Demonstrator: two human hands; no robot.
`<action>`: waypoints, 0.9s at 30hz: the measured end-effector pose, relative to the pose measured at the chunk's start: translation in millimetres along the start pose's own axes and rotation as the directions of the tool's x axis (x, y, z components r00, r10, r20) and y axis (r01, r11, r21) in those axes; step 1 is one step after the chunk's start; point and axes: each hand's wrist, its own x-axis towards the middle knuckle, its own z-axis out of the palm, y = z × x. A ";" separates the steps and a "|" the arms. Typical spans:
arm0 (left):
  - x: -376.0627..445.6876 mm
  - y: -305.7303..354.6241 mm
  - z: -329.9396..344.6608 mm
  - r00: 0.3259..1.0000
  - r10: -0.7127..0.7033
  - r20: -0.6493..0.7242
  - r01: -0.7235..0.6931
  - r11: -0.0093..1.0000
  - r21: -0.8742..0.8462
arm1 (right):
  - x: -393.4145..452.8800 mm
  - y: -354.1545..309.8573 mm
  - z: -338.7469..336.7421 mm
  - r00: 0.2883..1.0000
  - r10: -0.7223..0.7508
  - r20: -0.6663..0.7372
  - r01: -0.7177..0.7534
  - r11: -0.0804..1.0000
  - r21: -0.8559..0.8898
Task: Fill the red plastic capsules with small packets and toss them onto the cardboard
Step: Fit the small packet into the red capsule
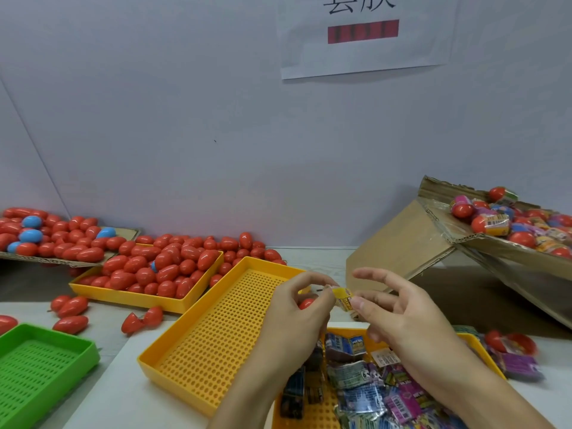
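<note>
My left hand [297, 311] curls round a red capsule [306, 303], only a small patch of which shows between the fingers. My right hand [399, 314] pinches a small yellow packet [343, 297] at its fingertips, right at the capsule's opening. Both hands hover above a yellow tray of mixed small packets [371, 394]. Closed red capsules [173, 264] fill another yellow tray at the left and spill over a flat cardboard sheet [130, 232] behind it. A tilted cardboard box [402, 243] at the right holds capsules with packets.
An empty perforated yellow tray [223, 332] lies left of my hands. A green perforated tray [40, 366] sits at the bottom left. Loose red capsules [71, 306] lie on the table. A grey wall with a paper sign [365, 35] stands behind.
</note>
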 end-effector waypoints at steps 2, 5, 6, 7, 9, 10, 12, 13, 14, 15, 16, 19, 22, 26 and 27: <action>0.4 0.4 -0.2 1.000 -0.019 -0.025 0.017 0.998 -0.064 | 0.7 0.6 3.3 0.999 0.047 -0.020 -0.046 0.997 0.067; 0.6 0.1 -0.4 0.999 -0.030 -0.042 0.026 0.995 -0.095 | 1.3 1.4 6.8 0.995 0.097 -0.013 -0.095 0.989 0.116; 0.4 0.1 0.1 0.999 -0.027 -0.040 0.023 0.996 -0.088 | 1.0 1.3 7.1 0.994 0.113 -0.002 -0.112 0.985 0.134; 0.3 0.3 0.7 0.999 -0.023 -0.037 0.020 0.997 -0.080 | 1.0 1.2 7.2 0.991 0.133 0.010 -0.133 0.979 0.155; 0.1 0.8 1.4 0.999 -0.017 -0.029 0.016 0.998 -0.061 | 0.9 1.0 6.8 0.983 0.181 0.042 -0.185 0.962 0.200; 0.0 0.9 1.3 1.000 -0.015 -0.025 0.013 0.999 -0.053 | 0.6 0.6 6.4 0.977 0.206 0.061 -0.215 0.951 0.222; 0.1 0.8 0.9 1.000 -0.005 -0.016 0.005 0.999 -0.041 | 0.4 -0.4 5.5 0.964 0.248 0.100 -0.265 0.930 0.255; 0.1 0.5 0.8 1.000 0.000 -0.012 0.000 0.999 -0.034 | 0.4 -0.7 4.8 0.958 0.262 0.116 -0.284 0.921 0.266; 0.1 0.1 0.8 1.000 0.003 -0.010 -0.004 1.000 -0.026 | 0.6 -1.0 4.6 0.953 0.274 0.129 -0.299 0.914 0.275; 0.0 -0.4 0.8 1.000 0.006 -0.008 -0.006 1.000 -0.019 | 0.5 -0.9 4.5 0.950 0.281 0.134 -0.309 0.909 0.280; -0.1 -0.8 1.0 1.000 0.010 -0.005 -0.010 1.000 -0.014 | 0.8 -0.7 4.4 0.950 0.283 0.131 -0.310 0.908 0.281; 0.1 -1.7 1.6 1.000 0.015 0.005 -0.015 1.000 -0.001 | 1.5 0.1 4.8 0.961 0.263 0.087 -0.276 0.919 0.282; 1.7 -2.4 2.3 1.000 0.017 0.006 -0.017 1.000 0.010 | 1.2 -0.9 6.2 0.972 0.233 0.044 -0.235 0.927 0.294; 1.3 -1.9 3.8 0.999 0.026 0.026 -0.026 0.999 0.024 | 1.1 -0.4 8.3 0.981 0.195 0.007 -0.190 0.946 0.263; 1.0 -2.0 3.6 0.999 0.025 0.027 -0.026 0.999 0.023 | 1.4 0.3 8.5 0.982 0.187 -0.003 -0.180 0.949 0.258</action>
